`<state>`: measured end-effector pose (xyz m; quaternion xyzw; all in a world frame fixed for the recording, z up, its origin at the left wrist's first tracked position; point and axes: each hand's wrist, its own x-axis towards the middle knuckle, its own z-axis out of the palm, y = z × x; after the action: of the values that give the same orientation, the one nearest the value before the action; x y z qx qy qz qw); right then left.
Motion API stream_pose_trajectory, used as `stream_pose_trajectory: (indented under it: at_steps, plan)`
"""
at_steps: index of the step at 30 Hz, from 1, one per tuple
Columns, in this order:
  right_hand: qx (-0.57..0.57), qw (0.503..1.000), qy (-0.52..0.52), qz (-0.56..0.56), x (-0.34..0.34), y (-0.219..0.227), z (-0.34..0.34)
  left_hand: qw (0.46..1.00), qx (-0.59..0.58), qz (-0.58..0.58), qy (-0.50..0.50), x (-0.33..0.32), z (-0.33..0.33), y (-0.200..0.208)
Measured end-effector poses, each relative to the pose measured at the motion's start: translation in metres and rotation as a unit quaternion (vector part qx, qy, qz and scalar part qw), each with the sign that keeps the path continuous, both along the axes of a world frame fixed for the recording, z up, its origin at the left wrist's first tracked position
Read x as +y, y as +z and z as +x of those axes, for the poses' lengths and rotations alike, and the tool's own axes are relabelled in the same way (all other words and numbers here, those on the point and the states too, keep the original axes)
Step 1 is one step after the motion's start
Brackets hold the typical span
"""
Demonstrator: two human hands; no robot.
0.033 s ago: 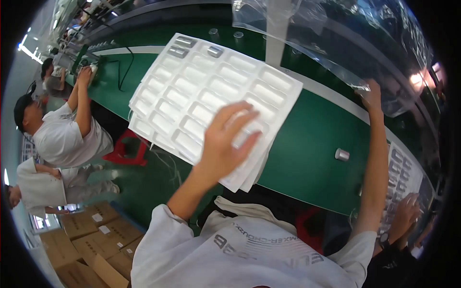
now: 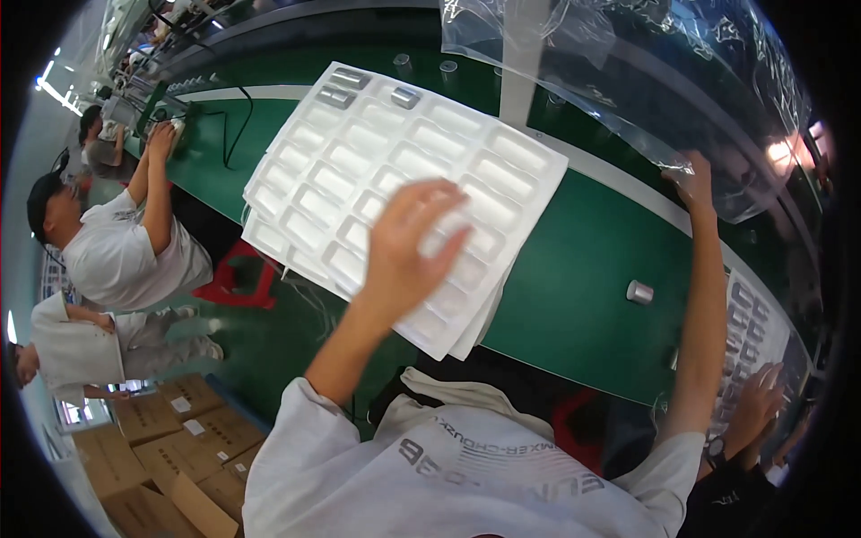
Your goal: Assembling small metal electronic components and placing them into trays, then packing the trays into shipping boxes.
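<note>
My left hand [image 2: 408,247] is over a white moulded tray [image 2: 525,224], fingers apart and a little blurred, with nothing visible in it. Whether it touches the tray I cannot tell. The tray lies tilted on a small stack of like trays. Silver metal cylinders [image 2: 334,97] lie in pockets at its far left corner, one cylinder [image 2: 405,97] apart from the others; most pockets are bare. Out to the far right, my right hand [image 2: 695,184] is closed on the edge of a clear plastic bag [image 2: 628,108].
A loose silver cylinder [image 2: 639,291] lies on the green table [image 2: 574,278]. Several more cylinders stand beyond the tray. At right, another person's hands [image 2: 758,403] are over a filled tray [image 2: 744,336]. A seated co-worker [image 2: 126,242], a red stool [image 2: 242,278] and cardboard boxes [image 2: 179,439] are at left.
My left hand has moved slightly left over the tray, its fingers drawn a little closer together. My right hand still grips the bag, almost unmoved.
</note>
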<state>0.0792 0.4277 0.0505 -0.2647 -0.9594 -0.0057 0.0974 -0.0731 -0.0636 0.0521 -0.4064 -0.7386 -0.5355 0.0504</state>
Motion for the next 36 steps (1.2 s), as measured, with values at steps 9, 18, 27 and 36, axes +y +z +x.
stream_pose_trajectory:
  at_steps: [9, 18, 27, 36]
  plan:
    - [0.007, 0.992, 0.125, -0.013, 0.009, -0.033, -0.023, 0.967, 0.092, -0.235, -0.002, 0.027, -0.208, -0.100]
    - [0.195, 0.957, -0.045, -0.208, -0.159, 0.049, 0.134, 0.956, 0.119, -0.264, -0.052, 0.064, -0.214, -0.092]
    - [0.197, 0.972, -0.063, -0.114, -0.184, 0.009, 0.111, 0.982, 0.034, -0.172, -0.073, 0.072, -0.222, -0.109]
    - [0.117, 0.987, -0.100, 0.035, -0.068, -0.024, -0.022, 0.989, -0.141, 0.018, -0.044, 0.066, -0.162, -0.071]
